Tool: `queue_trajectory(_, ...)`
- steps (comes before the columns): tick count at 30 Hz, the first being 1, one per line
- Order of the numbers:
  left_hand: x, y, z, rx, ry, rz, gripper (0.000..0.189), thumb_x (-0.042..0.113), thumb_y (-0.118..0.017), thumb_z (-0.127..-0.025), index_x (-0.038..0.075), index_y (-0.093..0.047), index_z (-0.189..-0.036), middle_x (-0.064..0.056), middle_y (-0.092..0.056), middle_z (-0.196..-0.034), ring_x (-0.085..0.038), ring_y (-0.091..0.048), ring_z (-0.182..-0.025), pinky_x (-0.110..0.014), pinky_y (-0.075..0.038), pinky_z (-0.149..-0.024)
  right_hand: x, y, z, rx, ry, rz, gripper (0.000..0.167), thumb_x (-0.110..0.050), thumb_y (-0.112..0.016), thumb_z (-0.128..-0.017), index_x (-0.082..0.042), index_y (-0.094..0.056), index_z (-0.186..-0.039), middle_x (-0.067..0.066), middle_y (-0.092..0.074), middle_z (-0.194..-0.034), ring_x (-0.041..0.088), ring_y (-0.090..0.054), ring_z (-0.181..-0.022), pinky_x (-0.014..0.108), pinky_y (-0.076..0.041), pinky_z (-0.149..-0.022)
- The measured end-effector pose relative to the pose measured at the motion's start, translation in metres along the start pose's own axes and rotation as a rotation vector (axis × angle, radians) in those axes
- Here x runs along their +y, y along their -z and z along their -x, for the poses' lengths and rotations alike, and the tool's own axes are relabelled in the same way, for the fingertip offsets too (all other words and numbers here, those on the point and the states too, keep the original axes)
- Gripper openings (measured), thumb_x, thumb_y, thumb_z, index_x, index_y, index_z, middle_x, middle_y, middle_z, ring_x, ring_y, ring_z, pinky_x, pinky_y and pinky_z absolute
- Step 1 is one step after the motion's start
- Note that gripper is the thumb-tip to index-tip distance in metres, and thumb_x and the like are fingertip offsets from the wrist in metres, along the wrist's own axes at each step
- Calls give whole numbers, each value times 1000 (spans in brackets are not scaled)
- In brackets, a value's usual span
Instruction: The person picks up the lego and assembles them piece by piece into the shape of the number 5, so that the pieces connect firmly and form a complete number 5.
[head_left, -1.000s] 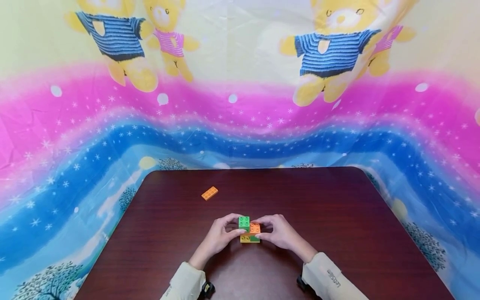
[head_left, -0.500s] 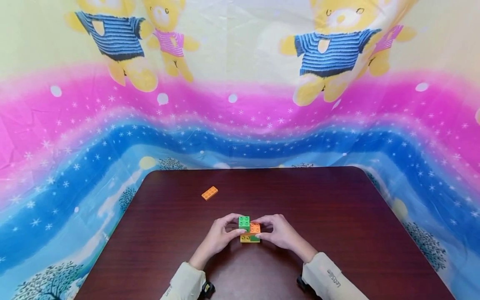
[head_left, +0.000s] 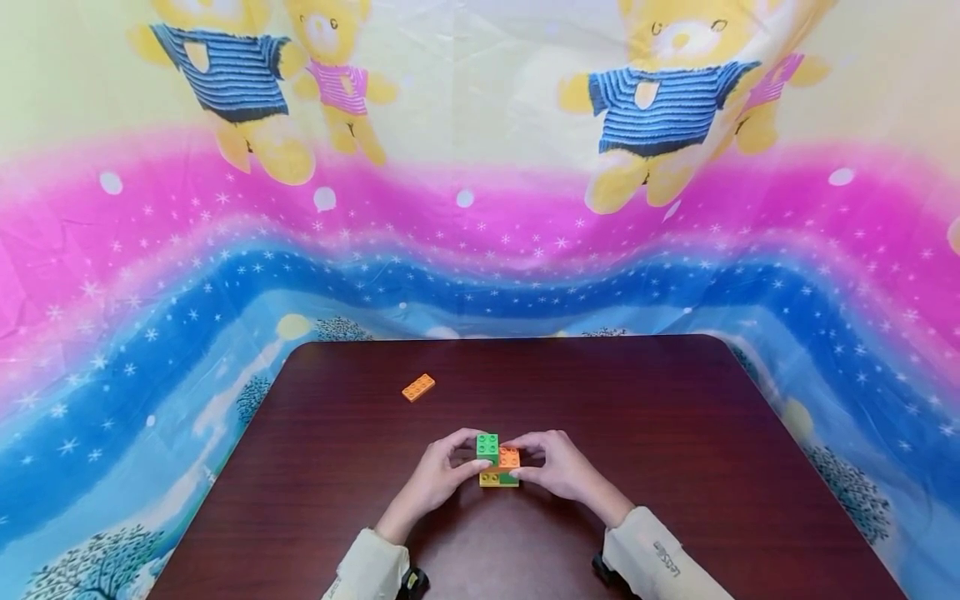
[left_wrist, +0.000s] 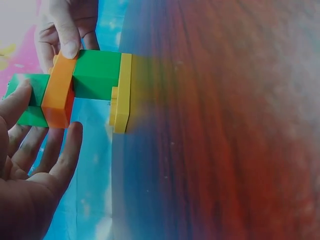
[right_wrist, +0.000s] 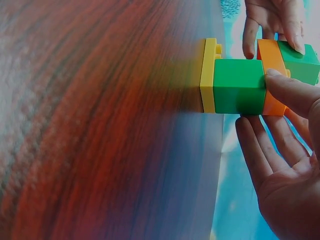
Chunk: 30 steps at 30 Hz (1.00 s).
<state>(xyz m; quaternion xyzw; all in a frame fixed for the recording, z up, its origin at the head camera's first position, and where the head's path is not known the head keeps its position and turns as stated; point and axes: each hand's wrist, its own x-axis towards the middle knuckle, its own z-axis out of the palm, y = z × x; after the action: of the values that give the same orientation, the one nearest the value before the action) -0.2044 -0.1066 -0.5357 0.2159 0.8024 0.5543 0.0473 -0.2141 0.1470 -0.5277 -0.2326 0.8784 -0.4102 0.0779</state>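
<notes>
Several toy building bricks stand joined in a stepped stack on the table. A flat yellow plate [left_wrist: 123, 95] forms the base, and a green brick [left_wrist: 97, 75] sits on its right part. Above that lies an orange plate [head_left: 509, 457], which reaches left over the yellow one. The upper green brick [head_left: 487, 444] is on the orange plate's left end. My left hand [head_left: 433, 477] pinches this upper green brick between thumb and fingers. On the other side, my right hand [head_left: 564, 467] grips the orange plate, its thumb on the near edge; its far fingertips are partly hidden.
A loose orange plate [head_left: 418, 387] with studs lies farther back, left of the stack. The dark wooden table [head_left: 637, 400] ends at a rounded back edge, with a printed bear cloth [head_left: 480, 258] hanging behind and around it.
</notes>
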Motion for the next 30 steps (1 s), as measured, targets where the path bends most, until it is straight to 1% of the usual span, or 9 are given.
queue_trajectory(4, 2, 3, 1, -26, 20, -32, 37, 29, -75, -97, 24, -65, -132, 2, -72, -117, -16, -71, -108, -35, -57, -96, -1, -1, 0, -6, -3, -14, 42, -22, -84, -88, -20, -74, -129, 1, -74, -125, 18, -72, -109, 39, -60, -92)
queue_trajectory(7, 3, 9, 2, -56, 12, -70, 46, 29, -77, -95, 28, -61, -138, 5, -69, -127, -16, -69, -114, -39, -57, -99, -1, -1, -1, -6, -1, -16, 42, -22, -84, -88, -20, -74, -129, 2, -74, -125, 19, -72, -109, 40, -60, -92)
queue_trajectory(10, 2, 18, 3, -69, -31, -112, 61, 21, -82, -90, 31, -56, -144, 3, -64, -139, -19, -66, -123, -45, -54, -103, -1, -2, -1, -4, -6, -13, 43, -23, -85, -87, -20, -74, -129, 2, -74, -125, 20, -72, -109, 42, -60, -93)
queue_trajectory(12, 0, 26, 3, -57, -61, -140, 69, 15, -85, -86, 32, -54, -146, -1, -62, -143, -22, -64, -127, -48, -53, -105, -1, -2, -1, -5, -13, -11, 43, -23, -85, -87, -21, -74, -129, 2, -73, -126, 21, -71, -110, 43, -59, -94)
queue_trajectory(15, -4, 37, 0, -10, -89, -165, 71, 9, -85, -86, 28, -54, -147, -7, -62, -145, -27, -62, -130, -52, -51, -107, 0, -3, -1, -5, -21, -17, 44, -23, -85, -87, -21, -74, -129, 2, -73, -126, 21, -71, -110, 43, -59, -94)
queue_trajectory(18, -9, 48, -7, 63, -91, -161, 66, 7, -82, -88, 23, -55, -147, -8, -62, -144, -30, -62, -129, -55, -49, -107, 0, -3, 0, -6, -23, -23, 44, -23, -85, -87, -21, -74, -129, 3, -73, -126, 21, -71, -110, 42, -60, -93)
queue_trajectory(22, -16, 64, -21, 168, -69, -148, 64, 9, -81, -90, 18, -56, -147, -9, -61, -146, -34, -60, -130, -57, -47, -109, 1, -2, 0, -8, -22, -26, 44, -23, -85, -87, -21, -74, -129, 3, -73, -127, 20, -70, -110, 40, -60, -92)
queue_trajectory(26, -25, 79, -38, 240, -43, -124, 63, 12, -80, -91, 15, -54, -149, -14, -59, -147, -40, -57, -132, -58, -45, -111, 0, -1, 0, -3, -27, -25, 44, -22, -85, -87, -20, -73, -130, 3, -73, -127, 20, -71, -110, 39, -60, -92)
queue_trajectory(30, -34, 91, -53, 309, 18, -79, 63, 12, -79, -93, 16, -52, -149, -15, -57, -149, -42, -53, -137, -58, -42, -114, -2, 0, 1, 3, -33, -18, 45, -21, -85, -87, -19, -73, -130, 3, -73, -127, 21, -71, -111, 39, -60, -92)
